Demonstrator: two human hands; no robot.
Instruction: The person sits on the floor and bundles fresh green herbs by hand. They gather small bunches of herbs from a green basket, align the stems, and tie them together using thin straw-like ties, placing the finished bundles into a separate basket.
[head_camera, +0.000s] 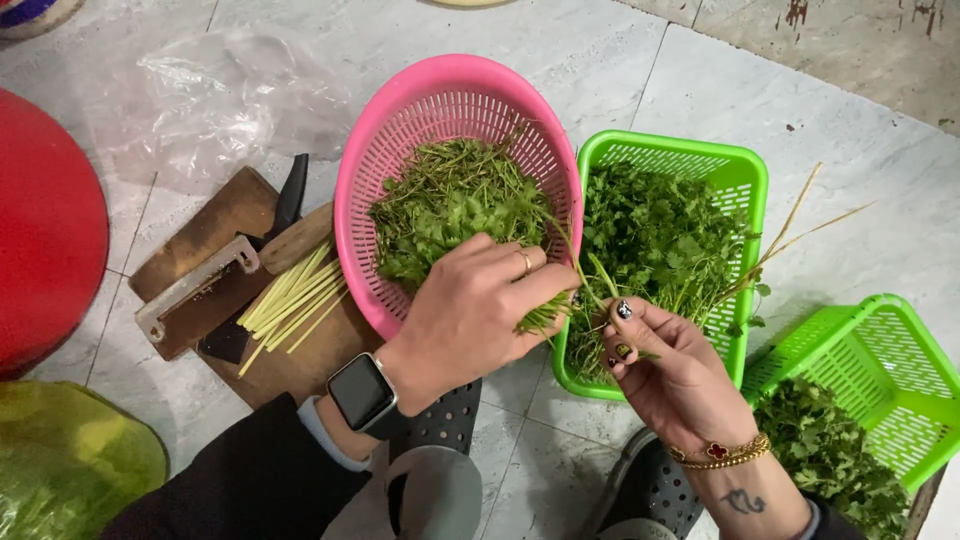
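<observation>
The left hand (470, 310) rests over the near rim of the round pink basket (400, 130), fingers curled around a small bunch of green herb sprigs (545, 315) that hangs over the rim. The pink basket holds a loose mound of thin green stems and leaves (450, 200), lying directly beyond the left hand's knuckles.

The right hand (670, 370) sits just right of the left hand, thumb and fingers pinched narrow on a single pale green stem (597, 275) that runs up toward the left hand's fingertips. The two hands are near each other but apart.

Directly beyond the right hand stands a rectangular green basket (700, 155), filled with leafy green herbs (650, 235); several long pale stalks (800, 225) project over its right wall. To the right of the right wrist, a second green basket (890, 350) lies tilted, with dark leafy greens (830, 450) at its near end.

To the left of the left hand, a wooden cutting board (215, 225) carries a bundle of pale yellow-green cut stems (290, 300) and a knife (285, 205) with a dark blade and wooden handle. A clear plastic bag (220, 100) lies beyond the board.
</observation>
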